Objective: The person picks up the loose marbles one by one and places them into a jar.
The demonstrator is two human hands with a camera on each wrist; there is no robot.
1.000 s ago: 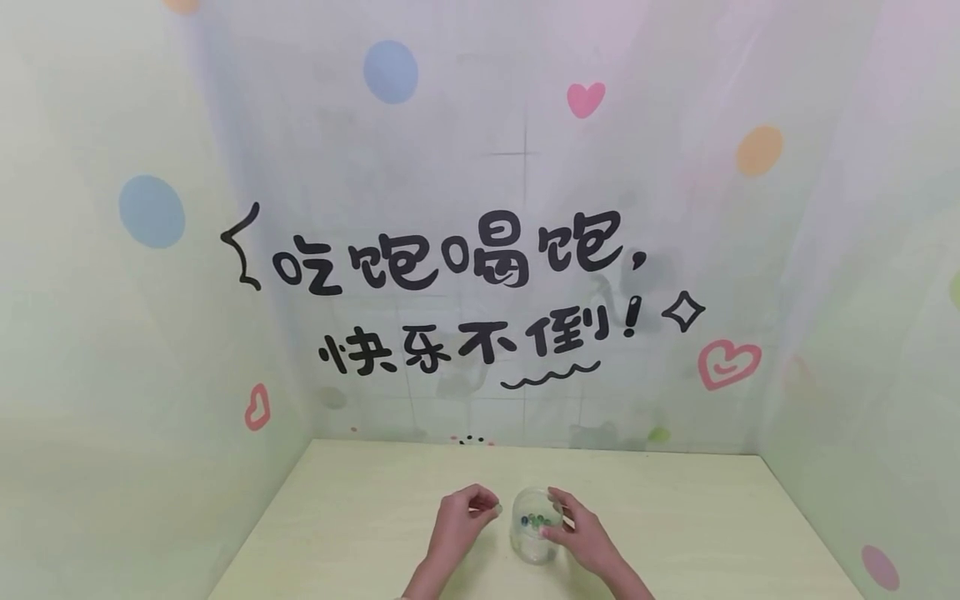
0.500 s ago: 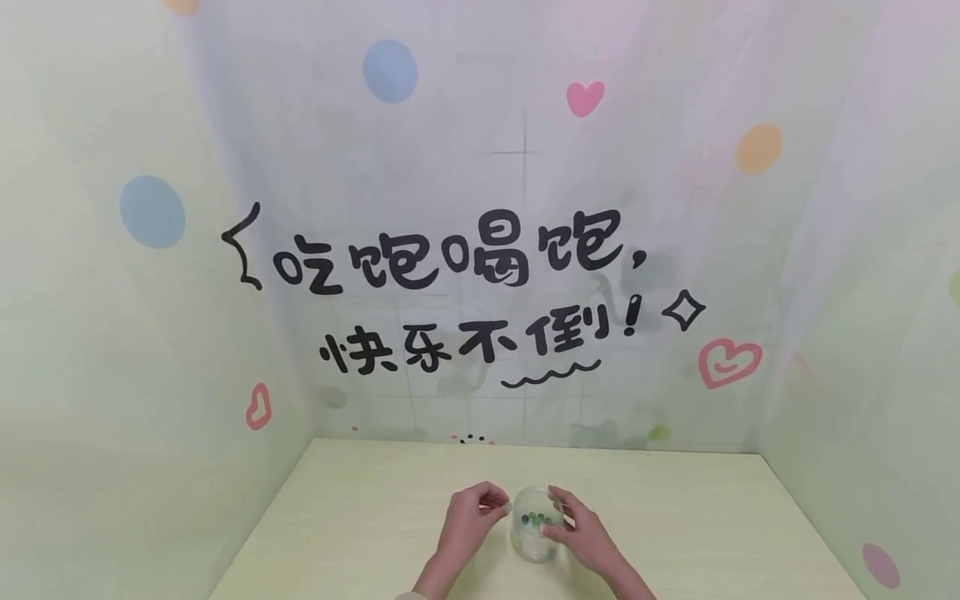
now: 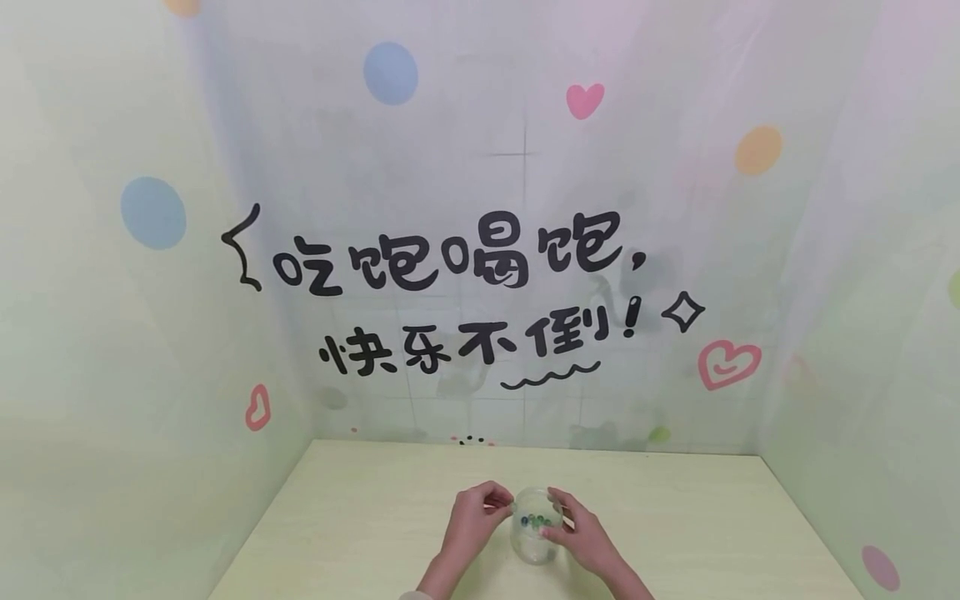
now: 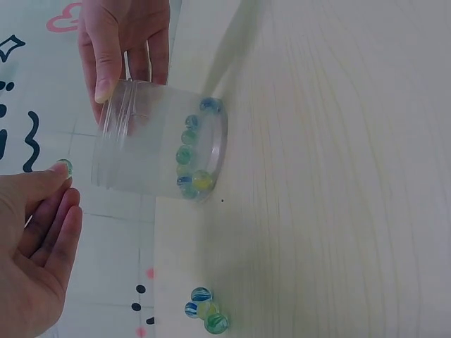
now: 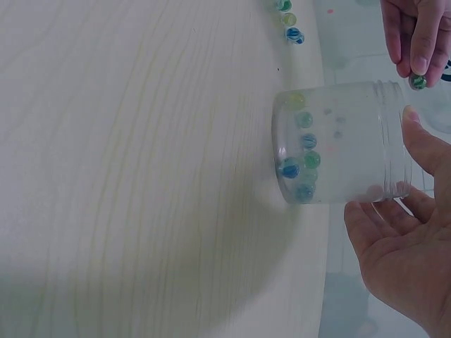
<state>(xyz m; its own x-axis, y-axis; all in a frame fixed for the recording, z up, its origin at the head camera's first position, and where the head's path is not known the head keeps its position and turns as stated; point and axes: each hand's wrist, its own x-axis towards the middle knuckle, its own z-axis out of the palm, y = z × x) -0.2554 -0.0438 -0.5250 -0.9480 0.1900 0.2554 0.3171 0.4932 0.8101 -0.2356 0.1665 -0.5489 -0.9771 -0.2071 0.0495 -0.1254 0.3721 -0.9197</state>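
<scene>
A clear plastic jar [image 3: 534, 550] stands upright on the table, with several blue, green and yellow glass marbles [image 4: 185, 155] lying on its bottom. My right hand [image 3: 585, 535] holds the jar near its open mouth, thumb on the near side and fingers round the right. Between thumb and fingertips, my left hand [image 3: 471, 523] pinches a green marble [image 5: 418, 82] just left of the jar's mouth. From the wrist views, that marble is at rim height and outside the jar.
Several more marbles [image 4: 204, 310] lie in a small group on the pale wooden table [image 3: 360, 533], left of the jar. A printed curtain [image 3: 450, 167] with black lettering hangs behind and at both sides of the table.
My left hand has moved right with the pinched marble, closing in on the jar's rim. The right hand and the jar have stayed in place.
</scene>
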